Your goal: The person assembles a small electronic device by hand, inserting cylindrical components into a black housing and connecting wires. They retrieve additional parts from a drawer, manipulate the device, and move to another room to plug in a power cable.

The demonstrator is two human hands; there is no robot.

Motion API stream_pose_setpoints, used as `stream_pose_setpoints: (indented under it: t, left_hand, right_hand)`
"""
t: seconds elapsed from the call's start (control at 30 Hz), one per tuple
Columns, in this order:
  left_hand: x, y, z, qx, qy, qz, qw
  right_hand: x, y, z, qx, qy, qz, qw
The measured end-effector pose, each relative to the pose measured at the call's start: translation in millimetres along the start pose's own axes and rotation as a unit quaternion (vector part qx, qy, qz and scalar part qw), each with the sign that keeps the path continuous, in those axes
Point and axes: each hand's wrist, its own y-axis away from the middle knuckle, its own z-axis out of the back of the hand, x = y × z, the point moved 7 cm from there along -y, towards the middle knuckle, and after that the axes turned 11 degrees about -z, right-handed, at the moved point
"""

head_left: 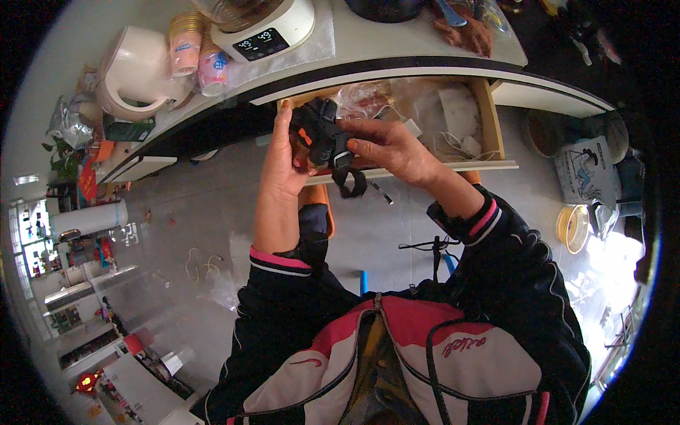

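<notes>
Over the left part of an open drawer (489, 117), both my hands hold a black device with an orange mark (322, 138). A short black strap (347, 185) dangles from its lower end; the exact kind of device cannot be made out. My left hand (285, 159) is closed round the left side, thumb pointing up. From the right, my right hand (397, 149) grips the other side between thumb and fingers. Inside the drawer lie clear plastic bags (365, 95), a white plug (412, 127) and white cables (453, 145).
On the counter above stand a cream jug-like appliance (134, 78), stacked paper cups (185, 49) and a white appliance with a lit display (273, 35). A brown cloth (464, 35) lies further right. Beside the cabinet are a printed box (588, 170) and a yellow basket (572, 228).
</notes>
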Motion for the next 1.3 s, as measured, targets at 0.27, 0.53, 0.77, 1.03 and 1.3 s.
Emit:
stream_pose_setpoints:
  t: [0.27, 0.53, 0.77, 1.03, 1.3]
  left_hand:
    - [7.8, -7.1, 17.0, -0.017, 0.020, 0.025, 0.999]
    - [13.4, -18.0, 21.5, 0.082, 0.036, 0.037, 0.995]
    - [11.8, -9.6, 4.6, 0.167, 0.090, 0.088, 0.978]
    - [1.8, -3.3, -6.6, 0.074, 0.146, 0.015, 0.986]
    - [-14.3, -2.0, -3.2, 0.041, 0.146, -0.059, 0.987]
  right_hand:
    - [9.0, 2.3, 14.9, -0.083, 0.036, 0.017, 0.996]
    - [-8.2, -1.4, 6.9, -0.045, 0.175, -0.014, 0.983]
    - [7.3, 5.2, 16.9, 0.093, -0.208, -0.079, 0.970]
    - [11.1, 16.3, 3.7, 0.151, -0.095, -0.072, 0.981]
    - [1.1, 28.4, -28.5, 0.231, 0.048, -0.133, 0.963]
